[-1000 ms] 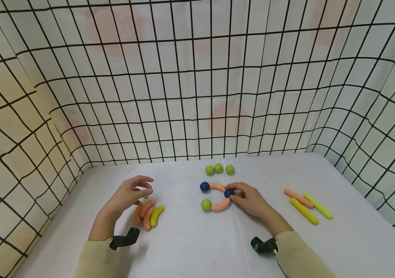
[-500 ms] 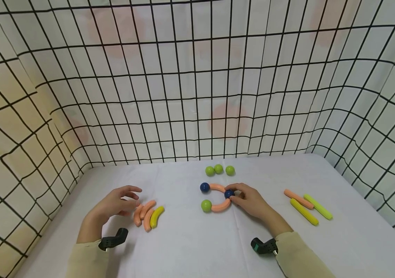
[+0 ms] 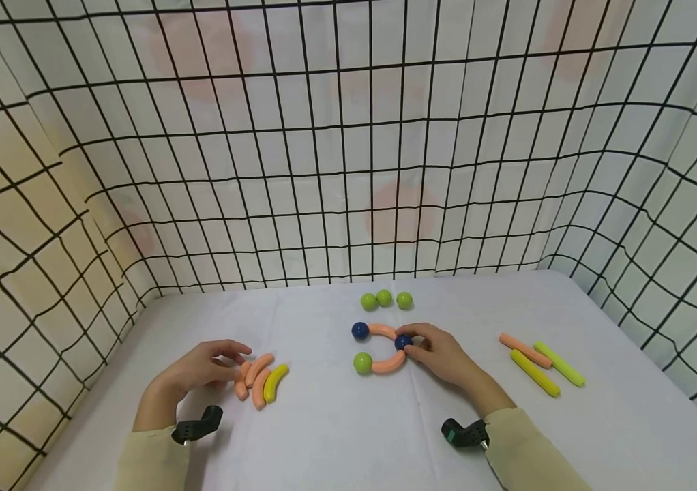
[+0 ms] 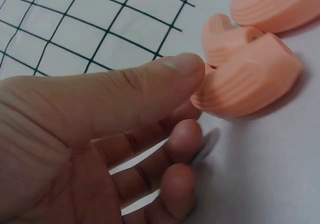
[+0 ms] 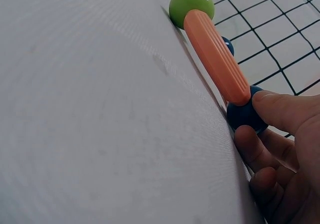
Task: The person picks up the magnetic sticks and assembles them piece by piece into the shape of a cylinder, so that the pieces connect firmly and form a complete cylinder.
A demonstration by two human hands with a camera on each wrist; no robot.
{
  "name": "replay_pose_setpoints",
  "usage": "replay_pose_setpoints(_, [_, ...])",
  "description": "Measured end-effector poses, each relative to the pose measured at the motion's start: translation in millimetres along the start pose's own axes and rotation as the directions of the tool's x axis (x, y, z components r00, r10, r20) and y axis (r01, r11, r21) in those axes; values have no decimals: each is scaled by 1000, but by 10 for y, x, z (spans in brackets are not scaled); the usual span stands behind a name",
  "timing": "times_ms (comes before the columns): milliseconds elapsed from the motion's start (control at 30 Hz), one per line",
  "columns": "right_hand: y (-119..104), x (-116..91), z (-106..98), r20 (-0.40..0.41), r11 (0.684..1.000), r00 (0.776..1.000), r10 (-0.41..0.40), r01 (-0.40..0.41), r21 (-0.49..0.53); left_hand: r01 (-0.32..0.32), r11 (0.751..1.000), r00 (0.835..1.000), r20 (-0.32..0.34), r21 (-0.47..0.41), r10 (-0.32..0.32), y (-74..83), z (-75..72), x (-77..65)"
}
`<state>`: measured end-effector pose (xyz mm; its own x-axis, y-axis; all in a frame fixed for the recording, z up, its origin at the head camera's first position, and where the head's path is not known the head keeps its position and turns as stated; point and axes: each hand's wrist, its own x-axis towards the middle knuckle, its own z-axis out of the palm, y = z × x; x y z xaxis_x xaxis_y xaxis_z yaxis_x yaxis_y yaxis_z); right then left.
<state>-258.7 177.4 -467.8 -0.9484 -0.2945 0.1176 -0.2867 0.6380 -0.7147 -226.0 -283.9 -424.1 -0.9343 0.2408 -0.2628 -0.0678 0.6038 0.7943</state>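
Note:
My left hand [image 3: 204, 368] is at the leftmost of several orange curved toy rods [image 4: 250, 78], its thumb tip right at the rod's end in the left wrist view. Its fingers are loosely bent, and the head view shows a gap between thumb and index finger. A yellow curved rod [image 3: 275, 383] lies beside these rods. My right hand [image 3: 440, 351] pinches a dark blue ball [image 5: 243, 111] between thumb and fingers. Two orange curved rods [image 5: 216, 56] meet at this ball, one ending at a green ball [image 3: 363, 363], the other at a second blue ball [image 3: 360, 331].
Three green balls [image 3: 384, 297] lie behind the half ring of rods. At right are a straight orange rod [image 3: 525, 350], a yellow one [image 3: 535, 373] and a lime one [image 3: 560, 364]. A black wire grid [image 3: 348, 170] surrounds the white tabletop [image 3: 336, 436] at the back and sides.
My left hand has moved left and down from above the orange curved rods to the leftmost one. My right hand stays on the blue ball.

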Motion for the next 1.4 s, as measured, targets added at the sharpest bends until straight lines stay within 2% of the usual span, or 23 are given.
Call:
replay_pose_setpoints(233, [8,10,13,9,1000,1000,12,-12,4,-14,1000,1000,8,20,13,-6,14,7])
replay_pose_setpoints(567, [0,-6,2,6,1000,1000,8,-8,5,9,999,1000,-18,37,-8,8,42,23])
replay_pose_setpoints(700, [-1,-9,0,5,1000,1000,3,-3,8,55,997,995,-85,51,-50,12,50,39])
replay_pose_setpoints(867, [-10,-10,-3,6,1000,1000,1,-1,14,103,992,980,-180,72,-89,8,61,74])
replay_pose_setpoints(1033, [-7,-8,-3,5,1000,1000,4,-4,20,135,988,969,-218,74,-116,10,81,102])
replay_pose_setpoints(1267, [-4,-1,1,6,1000,1000,5,-5,11,172,973,958,-257,157,-128,59,115,115])
replay_pose_setpoints(1400, [-2,2,5,4,1000,1000,11,-11,6,193,970,952,-267,147,-149,84,148,123])
